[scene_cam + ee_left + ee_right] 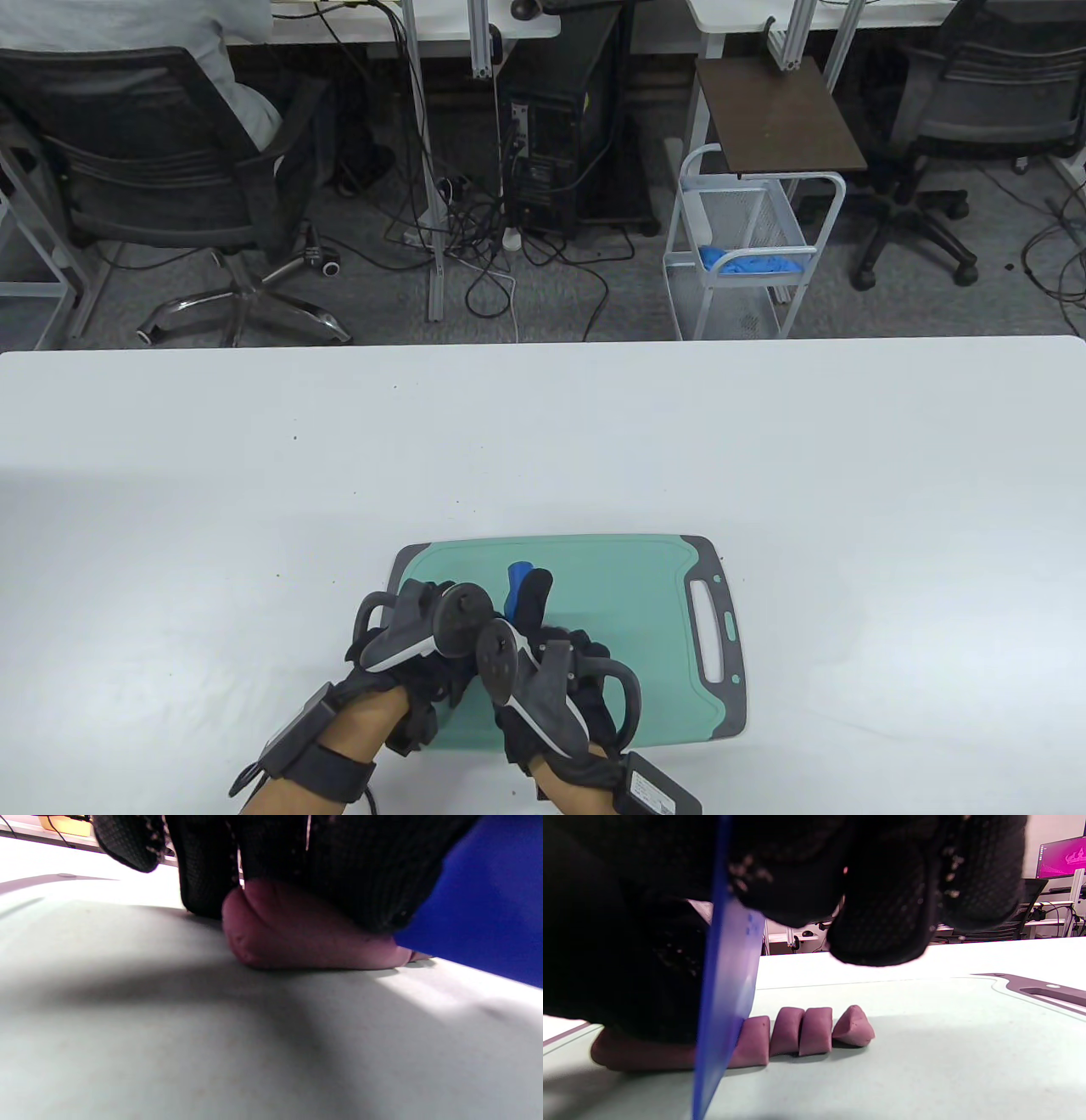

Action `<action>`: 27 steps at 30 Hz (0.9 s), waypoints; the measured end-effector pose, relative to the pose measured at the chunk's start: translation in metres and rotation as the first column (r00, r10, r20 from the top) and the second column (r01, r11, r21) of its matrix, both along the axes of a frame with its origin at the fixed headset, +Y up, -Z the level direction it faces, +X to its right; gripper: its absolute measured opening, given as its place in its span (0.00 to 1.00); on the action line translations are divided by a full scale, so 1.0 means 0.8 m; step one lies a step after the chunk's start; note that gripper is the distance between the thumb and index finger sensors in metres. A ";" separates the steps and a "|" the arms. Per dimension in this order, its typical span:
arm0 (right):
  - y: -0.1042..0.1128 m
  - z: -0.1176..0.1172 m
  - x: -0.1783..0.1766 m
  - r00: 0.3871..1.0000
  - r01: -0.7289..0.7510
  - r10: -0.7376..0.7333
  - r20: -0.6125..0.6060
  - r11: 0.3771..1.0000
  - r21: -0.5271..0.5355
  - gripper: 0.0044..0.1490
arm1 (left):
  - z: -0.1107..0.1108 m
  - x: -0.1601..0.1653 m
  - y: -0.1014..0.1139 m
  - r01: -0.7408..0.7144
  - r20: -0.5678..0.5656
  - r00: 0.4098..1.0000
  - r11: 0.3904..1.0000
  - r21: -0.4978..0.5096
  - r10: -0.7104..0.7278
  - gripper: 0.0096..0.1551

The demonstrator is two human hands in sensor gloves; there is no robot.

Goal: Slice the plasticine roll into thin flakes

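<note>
Down near the front edge of the white table (254,441) sits a green cutting board (645,586) with a grey handle end on its right, and both gloved hands crowd together over its left half. Beyond the table a white wire cart (747,255) holds something blue (751,261) in its basket.

The plasticine roll (649,1054), a dull purple, lies flat on the board. The left hand (416,628) presses down on it from above; in the left wrist view its fingers (203,870) rest on top of the roll (297,933), whose rounded end pokes out beneath them. The right hand (543,662) grips a blue plastic blade (725,993), fingers wrapped closed around its upper part, and the blade stands nearly upright with its edge down through the roll to the board. Only its blue tip (515,586) shows from above.

Just to the right of the blade, in the right wrist view, four cut pieces (801,1031) sit in a row, the nearest touching the blade, the last one wedge-shaped and tilted a little apart
</note>
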State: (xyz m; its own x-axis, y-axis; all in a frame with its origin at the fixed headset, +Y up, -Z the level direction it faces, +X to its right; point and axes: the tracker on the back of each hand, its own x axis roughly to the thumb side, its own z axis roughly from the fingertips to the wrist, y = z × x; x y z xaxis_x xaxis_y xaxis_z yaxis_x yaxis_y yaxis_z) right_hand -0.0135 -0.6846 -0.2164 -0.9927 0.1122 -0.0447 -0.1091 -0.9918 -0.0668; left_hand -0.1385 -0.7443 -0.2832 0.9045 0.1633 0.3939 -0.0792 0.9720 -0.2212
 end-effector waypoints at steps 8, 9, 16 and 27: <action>-0.002 -0.002 -0.002 1.000 -0.003 0.003 -0.011 1.000 0.004 0.53 | 0.000 0.000 0.000 0.003 -0.001 1.000 1.000 0.002 -0.003 0.26; -0.002 -0.002 -0.002 1.000 -0.004 0.004 -0.013 1.000 0.004 0.54 | 0.000 0.000 0.000 0.003 -0.001 1.000 1.000 0.002 -0.003 0.26; -0.004 -0.002 -0.002 1.000 -0.006 0.006 -0.019 1.000 0.003 0.54 | 0.000 0.000 0.000 0.003 -0.001 1.000 1.000 0.002 -0.003 0.26; -0.008 0.000 -0.006 0.999 -0.039 0.040 -0.037 0.999 0.031 0.54 | 0.000 -0.001 0.000 -0.004 -0.005 1.000 1.000 -0.001 0.004 0.26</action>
State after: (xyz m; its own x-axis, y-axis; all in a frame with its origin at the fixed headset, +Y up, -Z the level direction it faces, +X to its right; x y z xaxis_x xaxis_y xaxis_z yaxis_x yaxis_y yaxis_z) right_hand -0.0184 -0.6910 -0.2167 -0.9973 0.0737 -0.0042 -0.0730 -0.9929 -0.0935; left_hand -0.1395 -0.7442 -0.2833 0.9059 0.1675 0.3889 -0.0844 0.9714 -0.2218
